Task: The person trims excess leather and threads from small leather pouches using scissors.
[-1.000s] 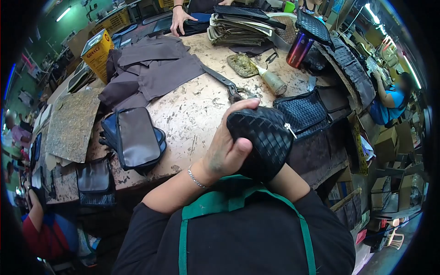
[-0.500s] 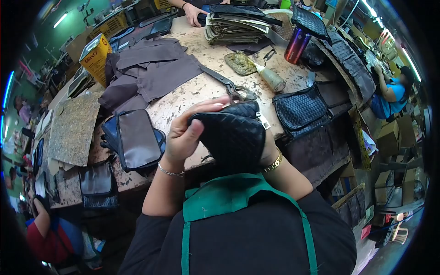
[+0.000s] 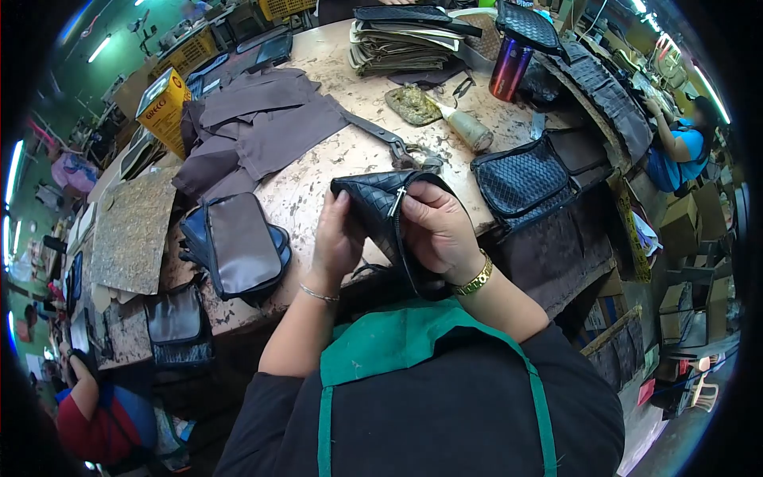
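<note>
A black woven-pattern zippered pouch [image 3: 373,199] is held up between both hands over the table's front edge. My left hand [image 3: 338,238] grips its left side, thumb on the near face. My right hand [image 3: 439,226] is closed on the right side by the zipper, fingers curled at the opened edge and partly hidden. A silver zipper pull [image 3: 396,202] hangs beside my right thumb. Just beyond the pouch lies a pair of large scissors [image 3: 381,137]. To the right rests another black woven pouch [image 3: 524,184], and to the left a stack of dark pouches [image 3: 246,246].
Dark fabric pieces [image 3: 266,135], a yellow box [image 3: 164,107] and a rough board [image 3: 131,230] occupy the left. Farther back are a stack of layered sheets [image 3: 405,48], a glue-stained pad [image 3: 413,105], a cone-shaped container [image 3: 467,129] and a tumbler [image 3: 510,70]. Other people work at both sides.
The pouch has turned and tilted, so its zipper edge now faces me. My right hand has come from behind it into view at the zipper. The far person's hands have drawn back.
</note>
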A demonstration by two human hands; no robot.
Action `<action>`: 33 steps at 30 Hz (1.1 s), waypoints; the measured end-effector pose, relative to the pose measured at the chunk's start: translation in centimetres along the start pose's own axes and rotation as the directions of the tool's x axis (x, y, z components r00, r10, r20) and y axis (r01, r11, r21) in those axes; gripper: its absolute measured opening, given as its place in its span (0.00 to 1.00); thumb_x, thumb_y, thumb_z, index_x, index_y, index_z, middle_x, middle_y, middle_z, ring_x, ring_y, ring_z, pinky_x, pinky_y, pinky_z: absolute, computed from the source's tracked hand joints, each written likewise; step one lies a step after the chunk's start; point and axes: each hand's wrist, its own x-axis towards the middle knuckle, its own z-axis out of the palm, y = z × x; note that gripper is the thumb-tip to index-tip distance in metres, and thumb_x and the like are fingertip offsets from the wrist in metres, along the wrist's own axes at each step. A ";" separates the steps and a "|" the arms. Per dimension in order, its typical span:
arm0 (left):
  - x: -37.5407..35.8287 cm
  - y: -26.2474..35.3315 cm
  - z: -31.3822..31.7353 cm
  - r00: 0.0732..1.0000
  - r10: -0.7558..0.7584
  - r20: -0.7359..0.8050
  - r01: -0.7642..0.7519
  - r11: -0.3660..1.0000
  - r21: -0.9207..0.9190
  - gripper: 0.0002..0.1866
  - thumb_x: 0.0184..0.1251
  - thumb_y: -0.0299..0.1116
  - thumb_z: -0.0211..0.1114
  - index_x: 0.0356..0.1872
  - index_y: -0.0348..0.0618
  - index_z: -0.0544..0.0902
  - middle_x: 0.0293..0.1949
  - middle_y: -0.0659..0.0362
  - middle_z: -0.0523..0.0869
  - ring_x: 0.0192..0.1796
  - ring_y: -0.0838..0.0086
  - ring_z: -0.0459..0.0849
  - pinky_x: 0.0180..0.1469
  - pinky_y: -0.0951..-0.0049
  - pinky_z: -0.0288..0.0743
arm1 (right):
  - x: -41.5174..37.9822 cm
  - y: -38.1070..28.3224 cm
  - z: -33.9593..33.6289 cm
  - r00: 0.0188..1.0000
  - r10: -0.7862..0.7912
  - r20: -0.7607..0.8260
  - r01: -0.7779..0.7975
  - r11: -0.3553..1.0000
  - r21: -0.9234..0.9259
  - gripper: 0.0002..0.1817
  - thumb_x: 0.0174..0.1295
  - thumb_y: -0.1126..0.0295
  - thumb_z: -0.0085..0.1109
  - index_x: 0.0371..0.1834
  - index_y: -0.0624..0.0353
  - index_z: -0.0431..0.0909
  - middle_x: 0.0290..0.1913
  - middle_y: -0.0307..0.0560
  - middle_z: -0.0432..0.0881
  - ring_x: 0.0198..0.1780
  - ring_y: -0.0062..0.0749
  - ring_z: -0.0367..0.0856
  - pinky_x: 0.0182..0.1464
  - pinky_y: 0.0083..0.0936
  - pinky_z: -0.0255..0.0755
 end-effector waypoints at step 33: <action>-1.6 4.1 0.4 0.880 0.185 0.437 -0.462 0.118 0.879 0.14 0.47 0.18 0.59 0.39 0.37 0.78 0.37 0.52 0.81 0.40 0.66 0.81 0.43 0.74 0.72 | 0.1 1.4 -0.8 0.870 0.302 -0.391 -0.328 0.945 0.002 0.04 0.49 0.74 0.57 0.28 0.53 0.76 0.27 0.34 0.77 0.29 0.20 0.72 0.33 0.20 0.62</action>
